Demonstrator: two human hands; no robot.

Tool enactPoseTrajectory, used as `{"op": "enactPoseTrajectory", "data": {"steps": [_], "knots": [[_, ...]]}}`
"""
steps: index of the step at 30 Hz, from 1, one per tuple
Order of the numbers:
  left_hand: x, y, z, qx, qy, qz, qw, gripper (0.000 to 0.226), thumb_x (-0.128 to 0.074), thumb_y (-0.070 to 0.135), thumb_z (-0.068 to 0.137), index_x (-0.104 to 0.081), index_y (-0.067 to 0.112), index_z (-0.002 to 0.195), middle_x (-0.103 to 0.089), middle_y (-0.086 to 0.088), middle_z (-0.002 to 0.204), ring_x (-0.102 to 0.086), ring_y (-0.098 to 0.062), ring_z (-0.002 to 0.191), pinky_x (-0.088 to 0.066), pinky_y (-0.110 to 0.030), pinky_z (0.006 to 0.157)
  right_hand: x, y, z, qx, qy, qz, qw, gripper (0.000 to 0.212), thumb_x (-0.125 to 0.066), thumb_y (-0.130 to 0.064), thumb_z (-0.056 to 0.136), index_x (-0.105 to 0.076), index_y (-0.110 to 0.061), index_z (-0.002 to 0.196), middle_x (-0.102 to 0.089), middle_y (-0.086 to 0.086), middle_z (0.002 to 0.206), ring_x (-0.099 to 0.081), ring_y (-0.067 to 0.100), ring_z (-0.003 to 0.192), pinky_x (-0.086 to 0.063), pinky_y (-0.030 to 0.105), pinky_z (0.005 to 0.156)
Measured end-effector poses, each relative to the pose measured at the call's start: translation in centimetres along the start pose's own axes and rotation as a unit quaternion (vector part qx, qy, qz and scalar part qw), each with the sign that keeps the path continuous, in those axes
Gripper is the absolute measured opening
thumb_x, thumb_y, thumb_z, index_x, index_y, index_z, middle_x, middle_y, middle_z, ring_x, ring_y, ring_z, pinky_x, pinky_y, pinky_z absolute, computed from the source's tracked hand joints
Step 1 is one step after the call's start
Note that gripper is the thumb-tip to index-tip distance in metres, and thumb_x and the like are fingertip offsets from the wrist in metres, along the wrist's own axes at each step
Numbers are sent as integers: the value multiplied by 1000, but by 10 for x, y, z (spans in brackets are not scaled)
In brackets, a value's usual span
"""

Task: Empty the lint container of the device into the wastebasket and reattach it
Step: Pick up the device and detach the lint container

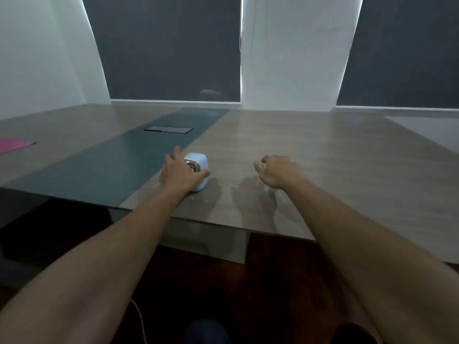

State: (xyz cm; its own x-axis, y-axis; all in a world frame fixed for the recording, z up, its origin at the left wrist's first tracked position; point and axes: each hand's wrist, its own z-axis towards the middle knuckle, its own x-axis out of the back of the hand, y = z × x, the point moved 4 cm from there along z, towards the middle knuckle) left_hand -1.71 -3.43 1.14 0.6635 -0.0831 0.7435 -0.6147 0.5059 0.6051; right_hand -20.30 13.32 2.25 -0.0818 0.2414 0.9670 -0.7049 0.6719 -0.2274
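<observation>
Your left hand is lying over the pale blue device, palm down, with the fingers spread wide and reaching past its left side and the thumb stretching across its near right edge. It is touching the device, though the blur is making it hard to tell whether the fingers are actually closing round it or only resting on top. A shiny metal part with a round opening is showing on the device's top, just right of your knuckles.

Your right hand is hovering to the right of the device, well apart from it, with the fingers curled loosely inward and nothing in them. Its shadow is falling on the table just below and nearer to you.

The device is sitting on the wood-grain part of the table, close to the near edge and just beside the dark teal strip that is running from the near left toward the far middle. A flat dark rectangular panel is lying in that strip further away. A pink sheet is showing at the far left edge of the table. Beyond the table, dark window blinds are hanging against the pale wall.
</observation>
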Motion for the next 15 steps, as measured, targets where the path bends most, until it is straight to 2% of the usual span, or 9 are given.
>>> {"op": "enactPoseTrajectory", "data": {"steps": [4,8,10,12,13,15], "knots": [[-6,-14,-3,36,40,-107,993,81,-81,48,64,-46,11,127,-58,-14,126,-57,-35,114,-45,-39,90,-11,-11,-7,24,17,-13,999,59,-26,-48,99,-54,-14,139,-53,16,143,-45,37,131,-36,52,106],[-11,-14,9,95,48,-212,971,63,-77,48,70,-53,10,113,-65,-11,115,-61,-31,108,-46,-35,86,-13,-15,-3,53,68,33,996,53,-32,-48,98,-64,-17,128,-61,14,133,-51,38,124,-38,52,103],[-17,-11,14,152,13,-313,937,57,-76,56,67,-58,11,99,-66,-8,107,-63,-29,102,-51,-35,86,-9,-17,-3,59,84,105,989,50,-36,-46,97,-69,-14,115,-69,16,119,-58,38,114,-46,47,96],[-26,-2,17,201,-51,-428,879,53,-76,60,63,-62,17,90,-69,-7,105,-67,-31,94,-57,-47,84,-4,-19,-2,41,73,219,972,47,-41,-42,97,-70,-5,101,-73,17,102,-66,36,96,-52,40,81],[-30,6,17,204,-76,-465,858,46,-74,58,67,-61,20,89,-69,-7,102,-68,-30,89,-59,-51,81,-2,-20,-1,17,48,289,956,48,-42,-41,98,-70,-3,102,-74,16,98,-68,32,85,-53,38,73],[-35,23,16,190,-103,-497,840,37,-70,50,77,-61,20,96,-69,-7,98,-68,-27,84,-61,-44,74,-3,-20,-4,-42,-37,413,909,53,-43,-48,98,-69,-3,108,-75,14,100,-64,25,65,-50,31,58]]}}
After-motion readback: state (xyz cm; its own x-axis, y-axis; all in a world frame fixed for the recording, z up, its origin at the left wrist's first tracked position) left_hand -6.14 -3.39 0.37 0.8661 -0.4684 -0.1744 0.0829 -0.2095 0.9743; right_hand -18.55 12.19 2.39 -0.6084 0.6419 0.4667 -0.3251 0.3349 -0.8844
